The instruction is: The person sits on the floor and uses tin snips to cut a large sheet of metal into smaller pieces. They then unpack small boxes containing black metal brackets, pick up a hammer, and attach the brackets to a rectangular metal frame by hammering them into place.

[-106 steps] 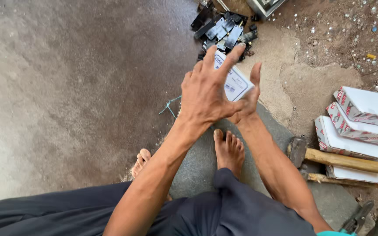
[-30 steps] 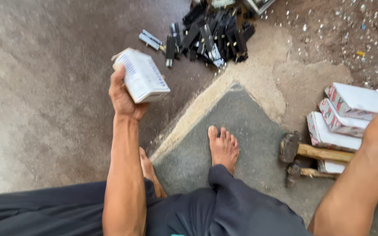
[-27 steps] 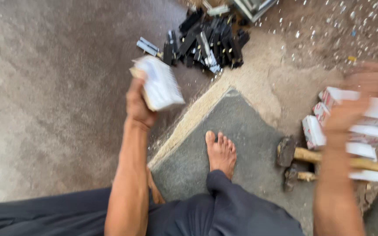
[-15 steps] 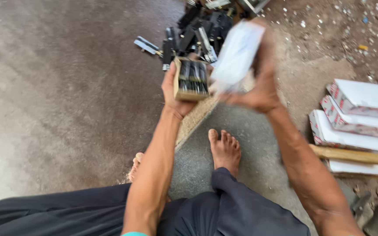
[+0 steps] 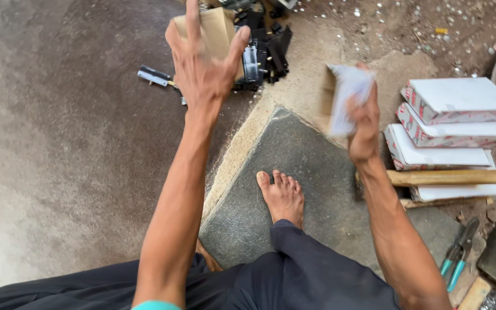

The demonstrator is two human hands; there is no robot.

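We see the left hand raised at 12 o'clock, fingers spread wide, its grip holding a tan cardboard box tray against the palm. Just behind it, at 12 to 1 o'clock, lies a pile of black metal parts on the grey concrete floor, with one loose black part at 11 o'clock of the pile. The right hand is at 2 o'clock, its grip closed on a white cardboard box lid, blurred. At 3 o'clock sits a stack of white flat boxes with red-patterned edges, with a wooden handle lying across the lower ones. A bare foot rests on a dark grey stone slab at centre. Teal-handled pliers lie at 4 o'clock.
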